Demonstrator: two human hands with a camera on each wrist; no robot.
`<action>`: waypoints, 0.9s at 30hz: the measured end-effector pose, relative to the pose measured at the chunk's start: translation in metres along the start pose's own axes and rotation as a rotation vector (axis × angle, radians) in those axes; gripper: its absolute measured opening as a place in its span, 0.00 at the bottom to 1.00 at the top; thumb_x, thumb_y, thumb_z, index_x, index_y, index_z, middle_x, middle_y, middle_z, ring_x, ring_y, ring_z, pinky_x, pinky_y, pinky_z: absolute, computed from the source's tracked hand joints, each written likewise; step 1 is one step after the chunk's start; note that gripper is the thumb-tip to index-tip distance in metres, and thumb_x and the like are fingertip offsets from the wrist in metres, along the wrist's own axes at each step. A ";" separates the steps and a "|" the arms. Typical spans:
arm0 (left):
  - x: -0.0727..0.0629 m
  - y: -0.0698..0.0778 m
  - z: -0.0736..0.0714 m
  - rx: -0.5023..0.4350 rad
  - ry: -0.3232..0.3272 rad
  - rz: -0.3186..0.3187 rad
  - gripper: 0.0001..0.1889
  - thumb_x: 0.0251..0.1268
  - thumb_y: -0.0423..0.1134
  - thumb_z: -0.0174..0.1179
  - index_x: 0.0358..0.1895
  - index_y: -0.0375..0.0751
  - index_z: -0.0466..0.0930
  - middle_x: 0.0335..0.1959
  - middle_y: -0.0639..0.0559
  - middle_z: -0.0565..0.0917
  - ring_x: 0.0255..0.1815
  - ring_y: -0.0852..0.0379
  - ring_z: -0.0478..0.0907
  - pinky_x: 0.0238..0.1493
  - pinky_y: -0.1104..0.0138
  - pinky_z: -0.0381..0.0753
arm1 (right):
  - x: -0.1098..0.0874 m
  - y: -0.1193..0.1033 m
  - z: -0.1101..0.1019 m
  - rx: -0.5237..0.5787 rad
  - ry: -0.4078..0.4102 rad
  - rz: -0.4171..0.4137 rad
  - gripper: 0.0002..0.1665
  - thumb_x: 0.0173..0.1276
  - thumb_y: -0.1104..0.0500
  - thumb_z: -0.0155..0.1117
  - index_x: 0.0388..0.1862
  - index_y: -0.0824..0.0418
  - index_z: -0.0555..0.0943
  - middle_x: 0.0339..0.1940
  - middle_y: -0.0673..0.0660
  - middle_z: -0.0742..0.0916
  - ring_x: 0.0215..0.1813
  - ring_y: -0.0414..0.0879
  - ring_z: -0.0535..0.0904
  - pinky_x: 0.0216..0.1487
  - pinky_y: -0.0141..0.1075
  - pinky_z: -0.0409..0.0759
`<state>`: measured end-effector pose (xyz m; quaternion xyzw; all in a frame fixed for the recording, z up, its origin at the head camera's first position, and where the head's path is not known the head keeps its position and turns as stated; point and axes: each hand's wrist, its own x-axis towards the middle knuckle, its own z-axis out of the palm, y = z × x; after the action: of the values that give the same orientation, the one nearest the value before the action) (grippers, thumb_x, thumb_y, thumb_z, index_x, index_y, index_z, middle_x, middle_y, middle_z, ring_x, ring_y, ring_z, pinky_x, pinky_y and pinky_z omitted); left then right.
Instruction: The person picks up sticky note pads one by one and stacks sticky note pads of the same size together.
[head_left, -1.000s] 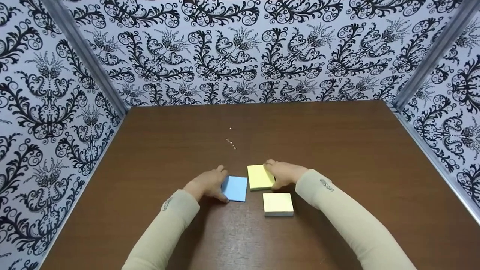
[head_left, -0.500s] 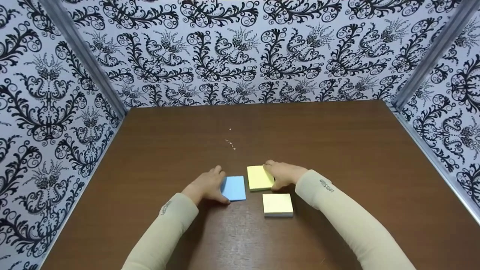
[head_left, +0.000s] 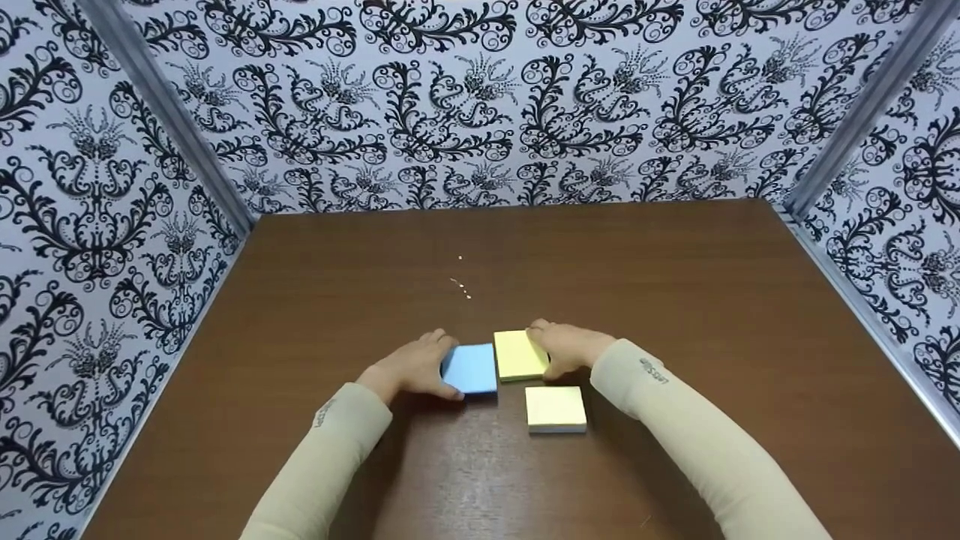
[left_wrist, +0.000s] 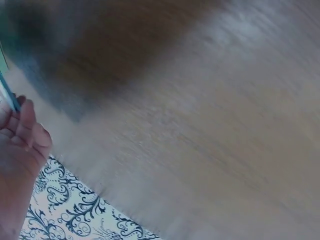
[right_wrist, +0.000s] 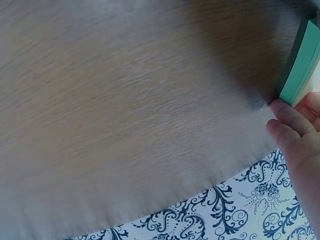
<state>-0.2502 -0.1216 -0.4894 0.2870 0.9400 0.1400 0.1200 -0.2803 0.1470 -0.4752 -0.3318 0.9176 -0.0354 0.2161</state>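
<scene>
Positioning, I'd say — the left hand, fingers part-spread, grips the apparently raised blue pad beside the yellow pad, held likewise by the right hand on the table (pale pad untouched nearby) — and next seems to want a level set-down

Between the left hand and the right hand, a square blue paper pad and square yellow paper pad, almost edge to edge, bar passage. A thick pale-yellow square paper pad obstructs the right hand's near side. Open brown wood-grained tabletop lies beyond and outward of both hands.
</scene>
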 end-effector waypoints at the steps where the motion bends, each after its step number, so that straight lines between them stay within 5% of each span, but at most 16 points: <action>1: 0.001 0.000 0.000 -0.017 0.023 0.005 0.43 0.40 0.60 0.66 0.58 0.35 0.66 0.49 0.47 0.69 0.49 0.52 0.65 0.52 0.60 0.69 | 0.000 0.000 0.000 0.000 0.001 -0.001 0.47 0.57 0.54 0.67 0.68 0.70 0.56 0.68 0.66 0.62 0.62 0.59 0.68 0.60 0.45 0.67; 11: 0.024 0.030 0.009 0.029 0.174 -0.024 0.45 0.39 0.61 0.65 0.58 0.33 0.65 0.49 0.43 0.69 0.50 0.48 0.65 0.52 0.57 0.68 | 0.000 0.001 -0.002 -0.006 0.019 -0.016 0.46 0.54 0.54 0.70 0.67 0.69 0.60 0.65 0.65 0.66 0.61 0.59 0.69 0.60 0.46 0.67; 18: 0.039 0.045 0.016 0.092 0.112 -0.076 0.43 0.43 0.62 0.63 0.58 0.34 0.64 0.51 0.43 0.67 0.49 0.49 0.63 0.51 0.56 0.68 | 0.000 0.003 0.001 0.052 0.021 -0.004 0.48 0.52 0.53 0.71 0.67 0.68 0.60 0.65 0.62 0.66 0.59 0.55 0.71 0.57 0.44 0.70; 27: 0.049 0.044 0.020 0.074 0.110 -0.092 0.42 0.43 0.59 0.65 0.58 0.34 0.66 0.50 0.43 0.67 0.50 0.47 0.63 0.50 0.55 0.69 | 0.001 0.007 0.001 0.084 0.052 -0.016 0.50 0.50 0.54 0.73 0.66 0.70 0.59 0.63 0.63 0.68 0.55 0.56 0.72 0.56 0.45 0.70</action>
<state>-0.2615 -0.0548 -0.5005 0.2396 0.9619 0.1149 0.0639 -0.2844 0.1517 -0.4781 -0.3288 0.9179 -0.0841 0.2056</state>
